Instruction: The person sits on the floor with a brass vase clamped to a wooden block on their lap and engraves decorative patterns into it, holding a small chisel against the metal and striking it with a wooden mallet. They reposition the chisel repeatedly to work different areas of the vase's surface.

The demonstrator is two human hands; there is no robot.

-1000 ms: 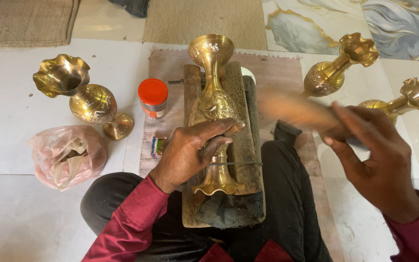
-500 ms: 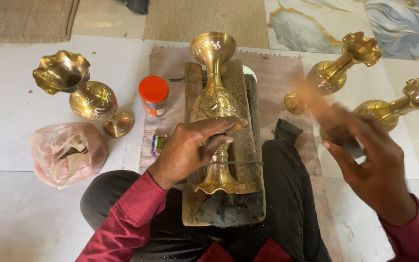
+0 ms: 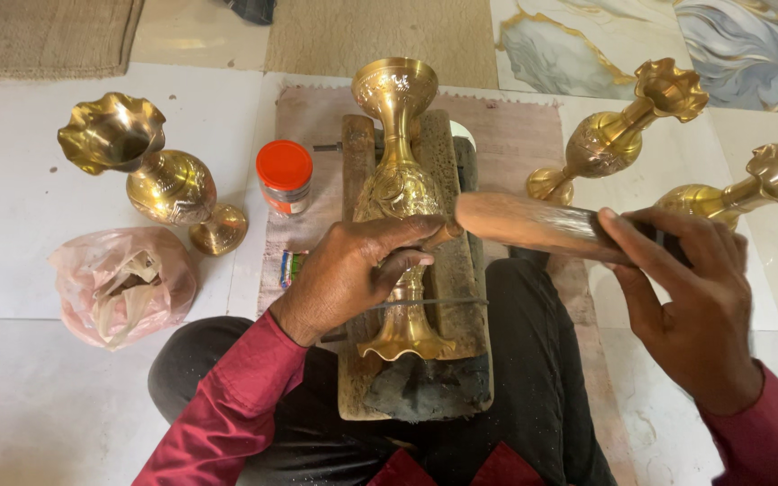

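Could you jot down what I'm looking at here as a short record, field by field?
Setting: tiled floor, person sitting with a wooden block across the lap
Centre piece: brass vase lying on the block
Left hand: resting on the vase, pinching a thin tool against it
Right hand: grip closed on a wooden mallet, whose end is at the tool
Left side: another brass vase on its side, jar with orange lid, pink plastic bag
Right side: two more brass vases, tipped over
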